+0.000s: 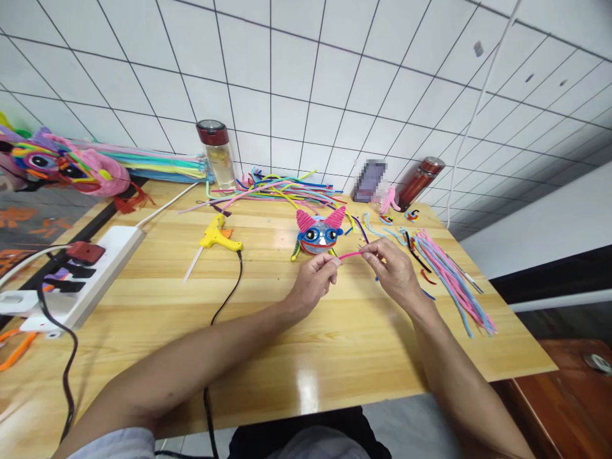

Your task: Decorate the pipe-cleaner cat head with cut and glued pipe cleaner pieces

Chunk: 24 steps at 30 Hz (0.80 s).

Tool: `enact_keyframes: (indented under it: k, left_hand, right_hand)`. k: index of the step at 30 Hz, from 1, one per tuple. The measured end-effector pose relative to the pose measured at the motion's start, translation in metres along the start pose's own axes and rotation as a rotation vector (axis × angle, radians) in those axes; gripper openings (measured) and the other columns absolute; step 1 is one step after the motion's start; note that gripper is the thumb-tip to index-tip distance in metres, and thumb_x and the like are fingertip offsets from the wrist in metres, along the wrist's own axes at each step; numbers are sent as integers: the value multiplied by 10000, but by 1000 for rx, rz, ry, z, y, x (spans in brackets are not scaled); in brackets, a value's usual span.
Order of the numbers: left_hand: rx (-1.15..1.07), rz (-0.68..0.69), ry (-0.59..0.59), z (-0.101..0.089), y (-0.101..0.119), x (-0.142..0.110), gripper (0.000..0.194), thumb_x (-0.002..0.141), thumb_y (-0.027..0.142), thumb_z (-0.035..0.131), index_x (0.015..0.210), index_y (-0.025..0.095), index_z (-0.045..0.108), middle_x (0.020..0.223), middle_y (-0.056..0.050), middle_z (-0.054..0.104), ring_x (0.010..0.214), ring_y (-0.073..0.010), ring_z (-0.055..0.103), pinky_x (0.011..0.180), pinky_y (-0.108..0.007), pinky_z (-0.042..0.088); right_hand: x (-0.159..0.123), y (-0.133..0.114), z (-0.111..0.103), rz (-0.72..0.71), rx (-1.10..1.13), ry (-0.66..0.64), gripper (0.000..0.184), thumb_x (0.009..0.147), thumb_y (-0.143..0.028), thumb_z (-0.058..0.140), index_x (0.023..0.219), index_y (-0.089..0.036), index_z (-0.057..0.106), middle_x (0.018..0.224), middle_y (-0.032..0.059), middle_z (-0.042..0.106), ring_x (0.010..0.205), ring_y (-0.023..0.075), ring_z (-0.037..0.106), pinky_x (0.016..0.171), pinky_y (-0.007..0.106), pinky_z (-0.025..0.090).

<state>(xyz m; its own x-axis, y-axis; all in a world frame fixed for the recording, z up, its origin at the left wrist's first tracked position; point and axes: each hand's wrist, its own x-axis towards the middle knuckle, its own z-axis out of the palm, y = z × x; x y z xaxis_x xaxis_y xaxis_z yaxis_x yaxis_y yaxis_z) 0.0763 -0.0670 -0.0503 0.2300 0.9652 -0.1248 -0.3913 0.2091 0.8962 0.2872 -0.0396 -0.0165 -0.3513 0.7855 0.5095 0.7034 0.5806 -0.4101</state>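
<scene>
My left hand [313, 280] and my right hand [392, 268] hover over the wooden table [268, 331], each pinching one end of a short pink pipe cleaner [350, 255] stretched between them. Just behind the hands sits a small cat-like figure [319, 234] made of pipe cleaners, with pink ears and blue-rimmed eyes. A bundle of pink and blue pipe cleaners [452, 280] lies to the right of my right hand.
A yellow glue gun [217, 237] with a black cord lies left of centre. A white power strip [81, 274] is at the left edge. Loose coloured pipe cleaners [277, 188], a glass bottle [217, 153], a phone [370, 180] and a red flask [421, 182] line the tiled wall.
</scene>
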Motion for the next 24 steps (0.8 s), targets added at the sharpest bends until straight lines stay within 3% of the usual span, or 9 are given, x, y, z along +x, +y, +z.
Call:
enact_keyframes:
  k: [6,11,17,24]
  left_hand:
    - [-48,34,77,0,1,1,452,764,595,756,851,177,610,552,85,513,354,-27,321,368,-189,204]
    - [-61,62,117,-3,-1,3,529,797,659,695,986,167,646,568,83,520,340,-43,343,359,-203,205]
    - [31,19,37,-5,-11,0,490,805,650,653,871,165,633,569,64,506,380,-49,339,393,-217,203]
    - [99,-13,-30,-5,-21,-1,410,844,572,602,831,165,638,570,63,483,441,-63,320,444,-237,222]
  right_hand:
    - [3,2,5,-19,6,-24,114,1008,-255,588,959,-260,691,873,46,698,797,214,659,724,349,524]
    - [31,-1,16,-76,-74,0,188,1052,-285,524,967,-271,691,916,63,701,886,238,659,814,370,519]
    - [72,-1,35,-95,-293,-25,237,1054,-250,492,1007,-249,724,912,77,650,874,245,587,709,332,405]
    - [79,3,43,-89,-479,-53,255,1030,-203,483,987,-217,734,894,74,642,829,221,527,649,322,280]
